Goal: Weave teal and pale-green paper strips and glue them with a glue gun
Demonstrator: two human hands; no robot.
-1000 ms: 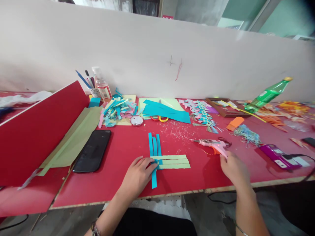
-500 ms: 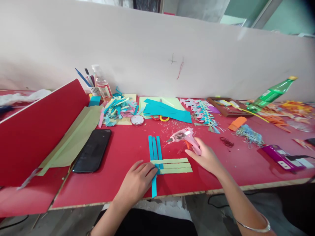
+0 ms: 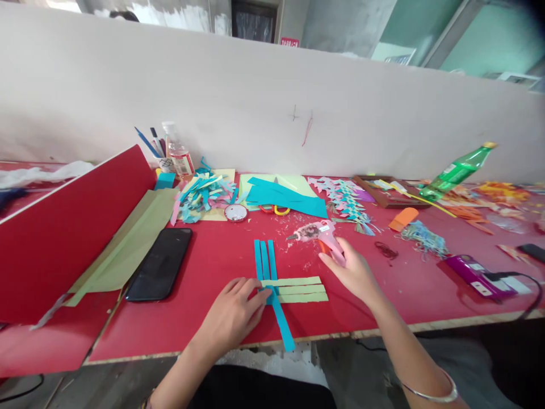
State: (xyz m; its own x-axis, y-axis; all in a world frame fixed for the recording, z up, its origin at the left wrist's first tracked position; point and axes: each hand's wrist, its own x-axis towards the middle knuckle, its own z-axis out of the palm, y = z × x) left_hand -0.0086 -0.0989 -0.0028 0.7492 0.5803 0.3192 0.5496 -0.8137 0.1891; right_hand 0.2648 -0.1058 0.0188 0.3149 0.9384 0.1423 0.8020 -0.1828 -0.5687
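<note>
Blue paper strips (image 3: 265, 258) and pale green paper strips (image 3: 304, 289) cross each other on the red table near its front edge. At the crossing, my left hand (image 3: 238, 304) has its fingers bent and its thumb and fingertips closed on a blue strip. That strip's loose end (image 3: 284, 326) slants down to the right, over the table's edge. My right hand (image 3: 351, 270) is wrapped around the handle of a pink glue gun (image 3: 317, 230). The gun's nozzle points left, behind the green strips and to the right of the upright blue ones.
A black phone (image 3: 160, 264) lies left, beside a red upright board (image 3: 80, 227). Behind are paper scraps (image 3: 206, 196), a roll of tape (image 3: 235, 213), blue sheets (image 3: 285, 197) and scissors (image 3: 281, 210). A green bottle (image 3: 460, 173) leans at right; a purple power socket (image 3: 479, 277) stands nearer.
The loose end of the blue strip has swung to the right, from hanging straight down to a slant. My right hand still holds the glue gun in nearly the same place. The view has tilted slightly.
</note>
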